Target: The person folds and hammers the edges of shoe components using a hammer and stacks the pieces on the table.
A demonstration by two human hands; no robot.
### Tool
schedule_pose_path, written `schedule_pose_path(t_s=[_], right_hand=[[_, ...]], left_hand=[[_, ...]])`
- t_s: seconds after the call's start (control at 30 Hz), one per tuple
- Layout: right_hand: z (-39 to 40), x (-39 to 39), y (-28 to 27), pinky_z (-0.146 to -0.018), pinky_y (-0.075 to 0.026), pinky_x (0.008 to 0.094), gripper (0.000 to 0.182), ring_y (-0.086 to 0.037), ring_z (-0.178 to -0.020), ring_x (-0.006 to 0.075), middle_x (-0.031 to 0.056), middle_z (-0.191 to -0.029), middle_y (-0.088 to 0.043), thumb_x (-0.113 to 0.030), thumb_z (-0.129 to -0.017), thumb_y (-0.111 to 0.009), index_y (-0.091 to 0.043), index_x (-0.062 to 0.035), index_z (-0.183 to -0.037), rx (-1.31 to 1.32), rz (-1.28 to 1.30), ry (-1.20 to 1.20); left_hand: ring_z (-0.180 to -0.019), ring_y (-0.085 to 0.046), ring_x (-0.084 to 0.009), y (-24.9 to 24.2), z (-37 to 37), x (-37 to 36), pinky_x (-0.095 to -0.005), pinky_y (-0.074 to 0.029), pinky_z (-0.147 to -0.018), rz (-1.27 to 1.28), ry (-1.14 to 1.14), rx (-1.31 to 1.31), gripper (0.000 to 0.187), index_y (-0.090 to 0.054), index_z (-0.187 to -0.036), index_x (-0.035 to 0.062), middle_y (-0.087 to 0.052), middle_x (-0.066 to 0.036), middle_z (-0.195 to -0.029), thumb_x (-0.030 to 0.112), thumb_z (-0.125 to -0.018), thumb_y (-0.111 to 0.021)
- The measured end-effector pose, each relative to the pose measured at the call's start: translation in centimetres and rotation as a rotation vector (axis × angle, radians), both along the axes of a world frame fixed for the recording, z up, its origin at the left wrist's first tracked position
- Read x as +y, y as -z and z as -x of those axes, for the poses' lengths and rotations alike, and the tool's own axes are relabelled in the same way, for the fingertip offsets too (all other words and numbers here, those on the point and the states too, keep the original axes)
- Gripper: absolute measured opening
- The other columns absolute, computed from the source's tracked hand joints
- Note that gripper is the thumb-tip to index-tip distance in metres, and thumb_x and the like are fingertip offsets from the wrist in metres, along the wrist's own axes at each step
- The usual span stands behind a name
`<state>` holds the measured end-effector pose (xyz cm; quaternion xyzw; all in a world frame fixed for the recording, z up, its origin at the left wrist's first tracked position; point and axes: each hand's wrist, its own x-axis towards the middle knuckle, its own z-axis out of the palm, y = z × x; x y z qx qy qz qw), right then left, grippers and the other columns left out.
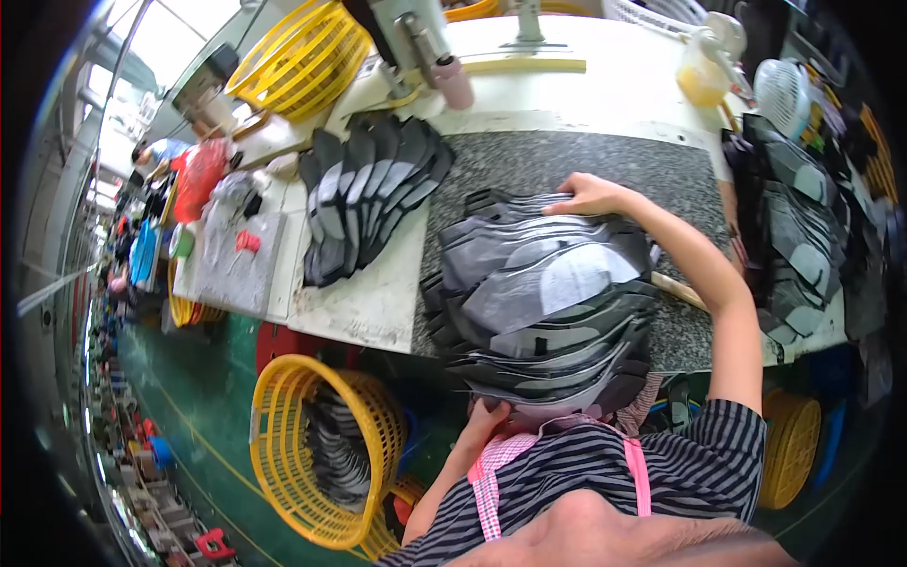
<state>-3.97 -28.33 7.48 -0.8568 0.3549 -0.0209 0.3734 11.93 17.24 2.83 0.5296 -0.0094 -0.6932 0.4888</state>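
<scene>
While the right hand (pixel 588 197) lies flat with fingers spread on the far end of a big fanned stack of grey shoe pieces (pixel 548 302), the left hand (pixel 487 416) props the near end from below, close to the person's chest; its fingers are mostly hidden under the pieces, so I cannot tell how its grip is set. The stack overhangs the near edge of the tabletop (pixel 368 307), resting partly on a dark speckled mat (pixel 567 156) and partly against the striped shirt and pink apron strap.

My guess is that the main risk is the stack sliding apart: the pieces are smooth, loosely overlapped and held only at the two ends, so a tilt or a slack left hand could spill the near layers off the edge toward the floor. A wooden stick (pixel 678 289) pokes out just beside the stack under the right forearm and could snag or get knocked.

Toward the left edge of the tabletop lies a second fan of pieces (pixel 368 194); more sit piled along the right edge (pixel 794 246). A yellow basket (pixel 326 454) holding similar pieces stands on the green floor below, another yellow basket (pixel 298 57) at the far left corner. It looks like a long factory hall with other work stations running off to the left.
</scene>
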Motion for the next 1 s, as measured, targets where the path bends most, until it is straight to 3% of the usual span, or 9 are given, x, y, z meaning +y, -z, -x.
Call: schedule_pose_path(t_s=[0.07,0.33,0.37,0.4,0.5,0.67,0.8,0.9,1.0], right_hand=[[-0.3,-0.3,-1.4,-0.058,-0.042,0.0368,0.07,-0.057,-0.063,0.0167,0.0062,-0.063,-0.059,-0.067,-0.081,-0.076,-0.073,0.0022,-0.077,0.011,-0.051,-0.023],[1.8,-9.4,-7.2,-0.051,-0.038,0.0364,0.073,-0.047,-0.054,0.0135,0.0015,-0.054,-0.05,-0.071,-0.08,-0.075,-0.073,0.0011,-0.069,-0.099,0.247,0.001],[2.4,-10.5,-8.3,-0.063,-0.05,0.0384,0.072,-0.062,-0.067,0.0201,0.0092,-0.068,-0.065,-0.072,-0.08,-0.074,-0.077,0.0002,-0.087,-0.02,0.269,0.047],[2.7,-11.5,-9.3,-0.063,-0.05,0.0384,0.072,-0.062,-0.067,0.0201,0.0092,-0.068,-0.065,-0.072,-0.08,-0.074,-0.077,0.0002,-0.087,-0.029,0.298,0.058],[3.6,-12.9,-12.0,-0.107,-0.047,0.0444,0.073,-0.062,-0.124,0.0376,0.0198,-0.128,-0.069,-0.064,-0.085,-0.073,-0.068,-0.0068,-0.131,0.211,0.421,0.2],[2.1,-4.6,-18.3,-0.102,-0.046,0.0464,0.028,-0.062,-0.113,0.0327,0.0127,-0.113,-0.068,-0.019,-0.093,-0.07,-0.067,-0.0061,-0.118,-0.581,0.7,-0.068],[3.9,6.9,-26.1,-0.092,-0.048,0.0409,0.022,-0.062,-0.1,0.023,0.0034,-0.097,-0.065,-0.009,-0.075,-0.069,-0.07,-0.0104,-0.097,-0.909,0.947,-0.526],[5.0,13.0,-28.0,-0.085,-0.047,0.0377,0.019,-0.061,-0.092,0.0192,0.0018,-0.091,-0.064,-0.019,-0.072,-0.076,-0.068,-0.0132,-0.088,-1.134,0.99,-0.625],[7.4,15.4,-30.0,-0.08,-0.047,0.0417,0.011,-0.062,-0.089,0.022,0.0054,-0.092,-0.066,-0.018,-0.082,-0.074,-0.07,-0.0078,-0.082,-1.198,0.867,-0.695]], left_hand=[[-0.126,-0.057,-0.0299,-6.3,1.0,-2.5,-0.0502,-0.046,-0.108,0.108,-0.109,0.161,0.068,-0.045,-0.148,0.0128,-0.059,-0.009,-0.141,0.034,-0.093,-0.077],[-0.128,-0.058,-0.0244,-5.1,0.2,-14.1,-0.0474,-0.048,-0.109,0.131,-0.174,0.257,0.046,-0.055,-0.14,0.0158,-0.062,-0.002,-0.138,0.023,-0.098,-0.072],[-0.129,-0.058,-0.0238,-4.7,0.5,-16.5,-0.0468,-0.05,-0.107,0.082,-0.188,0.257,0.051,-0.054,-0.14,0.0179,-0.063,-0.001,-0.136,0.024,-0.095,-0.076],[-0.129,-0.058,-0.0238,-4.2,0.8,-19.0,-0.0468,-0.05,-0.107,0.11,-0.174,0.249,0.051,-0.054,-0.14,0.0179,-0.063,-0.001,-0.136,0.024,-0.095,-0.076],[-0.125,-0.06,-0.0223,-2.1,2.4,-25.3,-0.0439,-0.052,-0.106,0.113,-0.139,0.387,0.044,-0.063,-0.13,0.0166,-0.065,0.0,-0.133,0.022,-0.09,-0.082],[-0.126,-0.059,-0.0234,-2.8,3.4,-28.7,-0.0441,-0.049,-0.109,0.13,-0.147,0.318,0.046,-0.062,-0.131,0.0163,-0.064,-0.002,-0.134,0.024,-0.09,-0.081],[-0.131,-0.055,-0.0286,-2.6,0.0,-24.7,-0.0431,-0.048,-0.107,0.089,0.041,0.299,0.051,-0.05,-0.144,0.0139,-0.052,-0.009,-0.148,0.037,-0.102,-0.066],[-0.121,-0.061,-0.0286,-6.0,-3.9,-22.8,-0.0412,-0.051,-0.099,0.335,0.513,-0.198,0.047,-0.049,-0.144,0.013,-0.057,-0.012,-0.141,0.031,-0.104,-0.065],[-0.092,-0.067,-0.0253,-12.9,-5.2,-22.6,-0.0374,-0.056,-0.08,0.626,1.348,-1.071,0.024,-0.063,-0.114,-0.0064,-0.071,-0.013,-0.096,0.014,-0.101,-0.064]])
